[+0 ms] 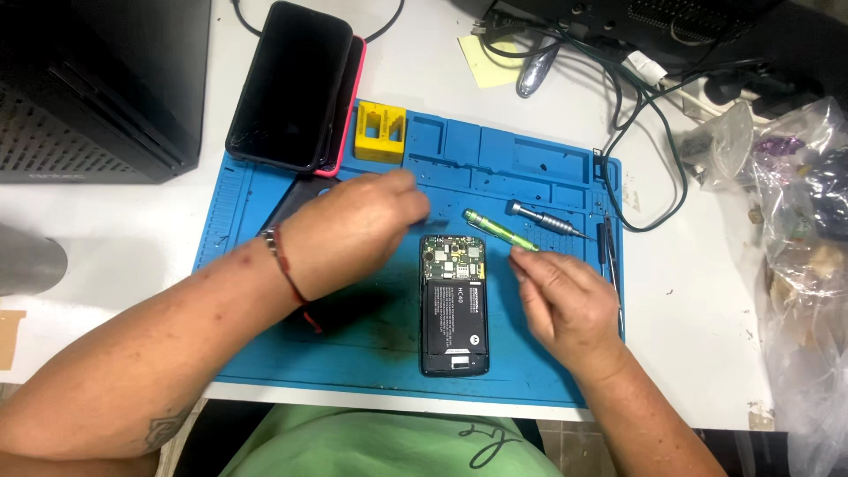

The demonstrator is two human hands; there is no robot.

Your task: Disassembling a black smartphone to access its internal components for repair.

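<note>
Lying across a white counter (680, 353) is a large blue repair mat (371, 344) with a row of shallow moulded compartments along its far edge. Most compartments look bare; a small yellow block with slots (380, 132) sits in the leftmost one. Two dark phones, stacked and one with a pink edge (296, 84), overlap the mat's far left corner. To the right, off the mat, a crumpled clear plastic bag (799, 230) holds small items too blurred to tell apart.

Near the middle of the mat lies an opened phone with its back removed (454, 305), upright from the viewer's side. A black battery fills most of its body, and a green circuit board with small metal parts shows at the top end.

The left hand (353, 230), a red cord at its wrist, hovers just left of the phone's top, fingers curled as if pinching; what it grips, if anything, I cannot tell. The right hand (565, 296) rests just right of the phone, closed around a green-handled screwdriver (499, 230) that angles toward the circuit board. A silver screwdriver (548, 219) lies just beyond it.
</note>
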